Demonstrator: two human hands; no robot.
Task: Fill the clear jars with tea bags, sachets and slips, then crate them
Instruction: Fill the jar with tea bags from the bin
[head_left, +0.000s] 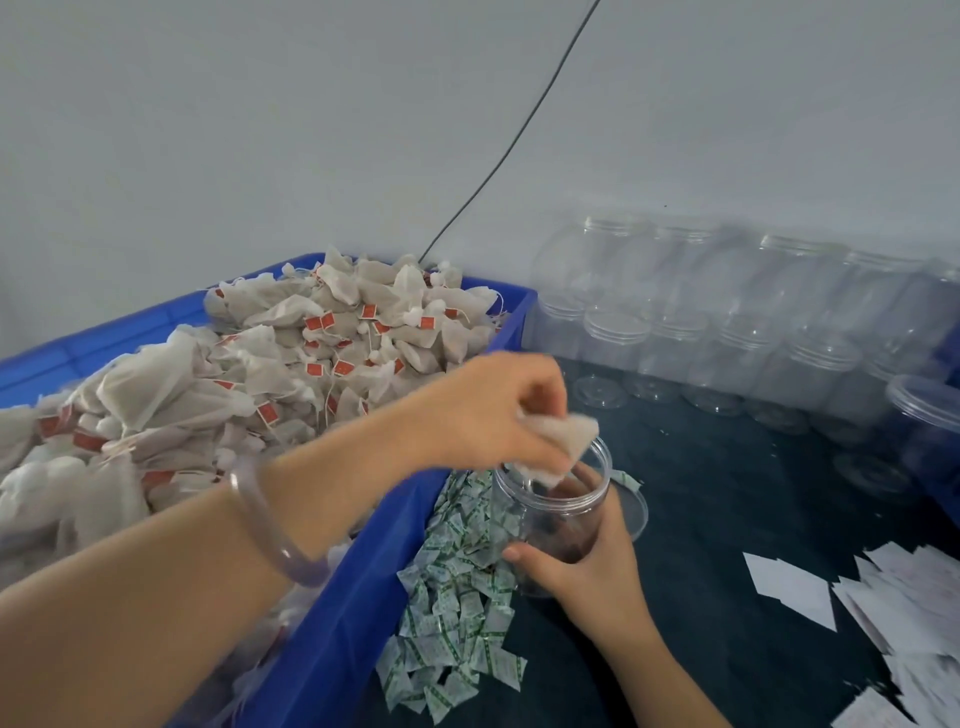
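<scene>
Pinching a blurred tea bag (557, 440), left hand (488, 410) overlaps jar (563, 512) rim.

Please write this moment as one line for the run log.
phase: filling | left hand: holds tea bag over jar | right hand: grips jar

A plain, pale grey wall (260, 130) fills the whole upper part of the view from here, smooth and of one flat colour. One thin black cable (514, 143) runs slantwise down it, from the top edge right of centre toward the lower left, bowed a little. Below the wall is a table (727, 493) with a dark, blue-green top. The light is soft and even, and the shadows on the tabletop are faint.
</scene>
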